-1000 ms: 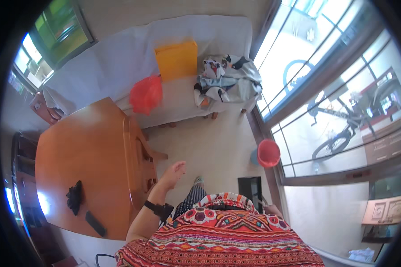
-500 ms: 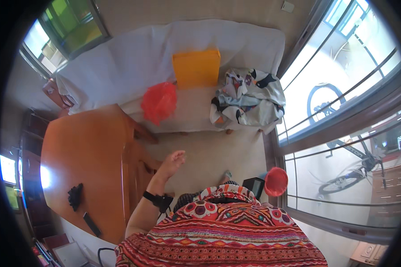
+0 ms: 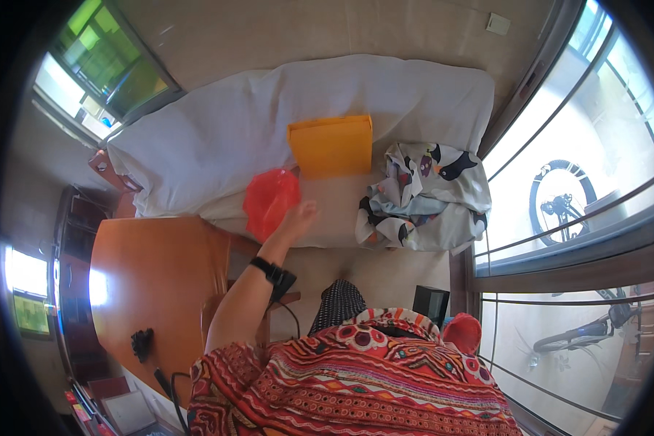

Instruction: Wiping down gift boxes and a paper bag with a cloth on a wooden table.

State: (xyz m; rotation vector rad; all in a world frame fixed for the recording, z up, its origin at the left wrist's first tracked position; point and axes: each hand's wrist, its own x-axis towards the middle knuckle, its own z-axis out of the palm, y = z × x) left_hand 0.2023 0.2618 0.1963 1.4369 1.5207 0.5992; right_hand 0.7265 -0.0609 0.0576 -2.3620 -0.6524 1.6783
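Observation:
My left hand (image 3: 295, 221) reaches forward, a black band with a small box strapped on the wrist (image 3: 273, 274). It overlaps the lower right edge of a crumpled red plastic bag (image 3: 270, 198); whether it touches the bag I cannot tell. Motion blurs the fingers, and I see nothing held. The bag lies at the front of a long seat under a white cover (image 3: 218, 123). Right of the bag stands a yellow-orange box (image 3: 332, 145), and farther right is a heaped pale cloth (image 3: 443, 196) with dark animal-like shapes. My right hand is out of view.
At left is a glossy brown wooden table (image 3: 152, 276) with a dark object (image 3: 142, 345) on it. A black box (image 3: 431, 305) and a red container (image 3: 463, 333) stand by my right side. Barred sliding windows (image 3: 545, 287) line the right, a bicycle (image 3: 563, 203) beyond.
My left hand has moved forward, from over the floor to the red bag. The view has shifted and I have come nearer the covered seat, with a leg now showing ahead.

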